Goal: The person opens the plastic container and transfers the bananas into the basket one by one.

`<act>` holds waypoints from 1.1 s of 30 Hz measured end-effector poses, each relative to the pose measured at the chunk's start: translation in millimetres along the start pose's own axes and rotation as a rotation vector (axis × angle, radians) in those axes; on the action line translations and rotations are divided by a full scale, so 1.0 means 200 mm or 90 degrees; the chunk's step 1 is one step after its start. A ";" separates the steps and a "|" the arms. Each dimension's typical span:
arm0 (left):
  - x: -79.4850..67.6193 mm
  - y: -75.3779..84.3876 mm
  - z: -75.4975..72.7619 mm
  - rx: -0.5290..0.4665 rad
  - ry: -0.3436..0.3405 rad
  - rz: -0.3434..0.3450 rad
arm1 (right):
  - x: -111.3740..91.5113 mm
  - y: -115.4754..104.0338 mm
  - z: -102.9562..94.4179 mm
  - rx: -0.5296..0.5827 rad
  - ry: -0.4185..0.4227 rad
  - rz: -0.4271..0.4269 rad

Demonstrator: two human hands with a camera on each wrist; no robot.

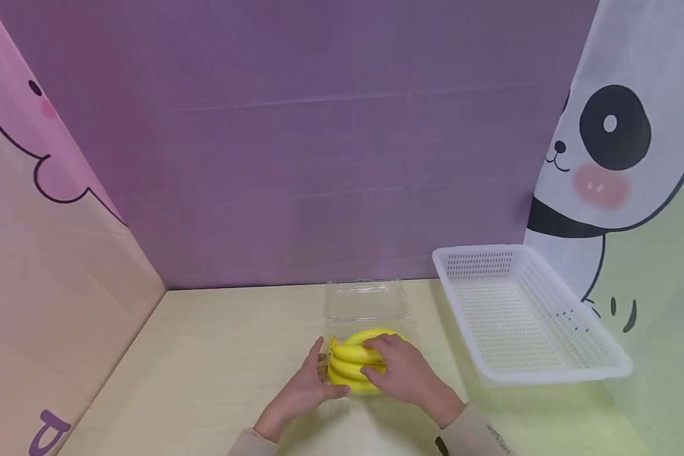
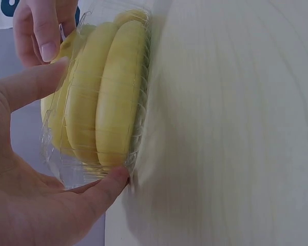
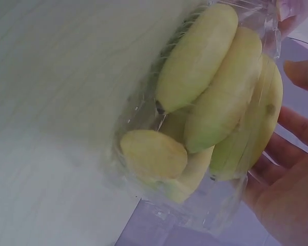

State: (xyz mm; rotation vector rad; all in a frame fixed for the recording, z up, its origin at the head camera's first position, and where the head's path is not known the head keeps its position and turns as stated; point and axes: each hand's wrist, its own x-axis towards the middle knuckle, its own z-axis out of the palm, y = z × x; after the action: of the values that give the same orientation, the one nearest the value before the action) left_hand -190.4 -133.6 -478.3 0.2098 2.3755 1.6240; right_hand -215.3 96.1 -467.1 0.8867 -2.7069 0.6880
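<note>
A yellow bunch of bananas (image 1: 350,367) lies in a clear plastic clamshell box (image 2: 74,171), its lid (image 1: 367,301) folded back away from me. At the left end of the box, my left hand (image 1: 306,385) holds it, thumb along the near side and a fingertip at the bottom edge. Over the right part of the bunch is my right hand (image 1: 406,370), its fingers spread across the bananas. In the right wrist view the thumb of the right hand (image 3: 292,184) stands apart from the fruit; the other fingertips are hidden behind it.
To the right of the box stands a white perforated plastic basket (image 1: 467,316). The pale wooden table (image 1: 205,354) is bordered by a purple backdrop (image 1: 296,158) and printed side panels, one with a panda (image 1: 615,190).
</note>
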 end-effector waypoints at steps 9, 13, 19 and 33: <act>0.00 -0.01 0.00 0.000 -0.003 0.002 | 0.02 -0.02 0.00 -0.007 -0.035 -0.024; 0.00 -0.01 0.00 -0.004 -0.002 0.003 | 0.03 -0.02 0.01 -0.011 -0.050 -0.031; 0.01 -0.02 0.00 -0.013 -0.003 0.001 | 0.05 -0.01 0.02 -0.013 -0.077 -0.031; 0.00 0.00 0.00 -0.012 -0.002 -0.005 | 0.08 0.00 0.02 0.002 -0.111 -0.022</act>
State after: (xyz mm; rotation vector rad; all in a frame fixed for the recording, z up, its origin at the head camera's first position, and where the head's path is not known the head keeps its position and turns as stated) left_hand -190.5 -133.8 -479.1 0.1993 2.3549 1.6420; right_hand -227.7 86.0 -465.7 1.0363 -2.8345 0.6348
